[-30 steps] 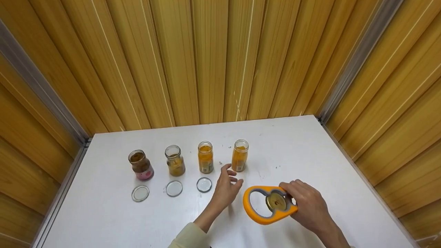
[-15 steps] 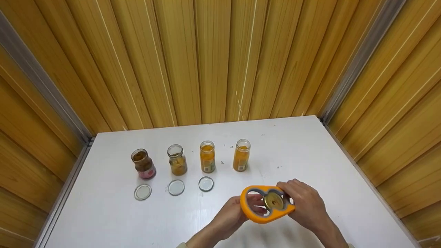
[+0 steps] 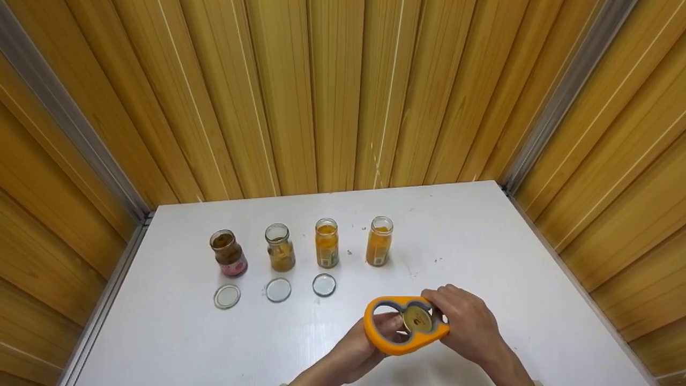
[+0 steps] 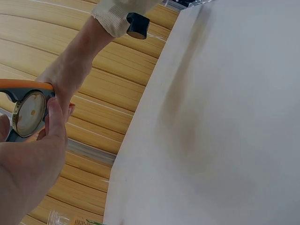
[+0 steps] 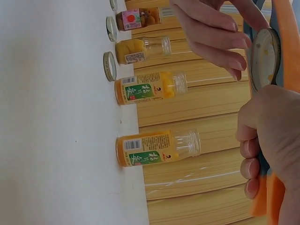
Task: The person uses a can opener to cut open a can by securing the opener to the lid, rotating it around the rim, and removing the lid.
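Observation:
My right hand grips an orange jar opener with a grey inner lining, held above the table. A gold jar lid sits in its smaller opening, and the lid's pale underside shows in the right wrist view. My left hand reaches in from the left, its thumb seen through the larger opening at the lid's edge. In the left wrist view the left thumb and fingers lie on either side of the lid, pinching it. The opener partly hides the left fingers in the head view.
Several uncapped glass jars stand in a row: a brown-filled one, a yellow-filled one and two orange-filled jars. Three loose lids lie before them. Wood-patterned walls enclose the white table.
My left hand has left the rightmost jar, moved down and right behind the opener, and its thumb has come to the lid. The opener has shifted slightly left in my right hand.

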Demonstrator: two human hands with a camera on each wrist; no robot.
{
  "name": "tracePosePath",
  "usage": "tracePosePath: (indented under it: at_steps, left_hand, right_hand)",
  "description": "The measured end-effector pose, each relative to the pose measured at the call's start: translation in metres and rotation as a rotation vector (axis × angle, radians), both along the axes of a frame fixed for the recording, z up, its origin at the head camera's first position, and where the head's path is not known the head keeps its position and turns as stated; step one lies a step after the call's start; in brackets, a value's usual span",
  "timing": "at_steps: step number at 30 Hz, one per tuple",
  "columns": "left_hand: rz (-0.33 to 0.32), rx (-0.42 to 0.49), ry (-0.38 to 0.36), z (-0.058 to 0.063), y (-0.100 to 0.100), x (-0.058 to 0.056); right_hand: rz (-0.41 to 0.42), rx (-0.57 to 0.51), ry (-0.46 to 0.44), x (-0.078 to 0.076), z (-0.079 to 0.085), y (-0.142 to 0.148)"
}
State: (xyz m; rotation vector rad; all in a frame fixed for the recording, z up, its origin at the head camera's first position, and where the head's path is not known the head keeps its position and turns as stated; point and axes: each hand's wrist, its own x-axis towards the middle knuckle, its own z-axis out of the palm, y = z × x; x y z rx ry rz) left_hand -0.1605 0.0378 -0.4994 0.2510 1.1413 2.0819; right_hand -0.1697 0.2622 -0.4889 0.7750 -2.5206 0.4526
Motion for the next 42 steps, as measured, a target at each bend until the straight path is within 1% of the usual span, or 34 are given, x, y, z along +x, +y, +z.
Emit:
tracePosePath:
  at_steps: [6, 10, 13, 16, 19, 26, 32, 37, 42]
  left_hand:
    - [-0.006, 0.003, 0.005, 0.0, -0.003, 0.004]
    - [-0.016, 0.013, 0.014, -0.001, -0.005, 0.009]
    - [-0.012, 0.017, 0.012, -0.002, -0.007, 0.01]
    - [0.001, 0.004, 0.0, -0.003, -0.01, 0.01]
    - [0.001, 0.018, -0.005, -0.004, -0.012, 0.011]
    - [0.003, 0.016, -0.009, -0.007, -0.014, 0.015]
    - [0.004, -0.003, -0.043, -0.008, -0.014, 0.016]
    - [0.015, -0.018, -0.056, -0.01, -0.016, 0.018]
    - [0.063, -0.041, -0.048, -0.011, -0.017, 0.019]
  right_hand:
    - [-0.023, 0.017, -0.048, 0.001, -0.002, -0.008]
    - [-0.012, 0.016, -0.072, 0.001, -0.003, -0.013]
    - [0.001, 0.014, -0.071, 0.002, -0.004, -0.016]
    - [0.012, 0.01, -0.061, 0.003, -0.005, -0.018]
    - [0.017, 0.017, -0.059, 0.004, -0.007, -0.02]
    - [0.015, 0.037, -0.099, 0.006, -0.01, -0.022]
    - [0.009, 0.05, -0.12, 0.006, -0.01, -0.024]
    - [0.016, 0.061, -0.091, 0.007, -0.012, -0.026]
    - [0.037, 0.063, -0.043, 0.007, -0.014, -0.028]
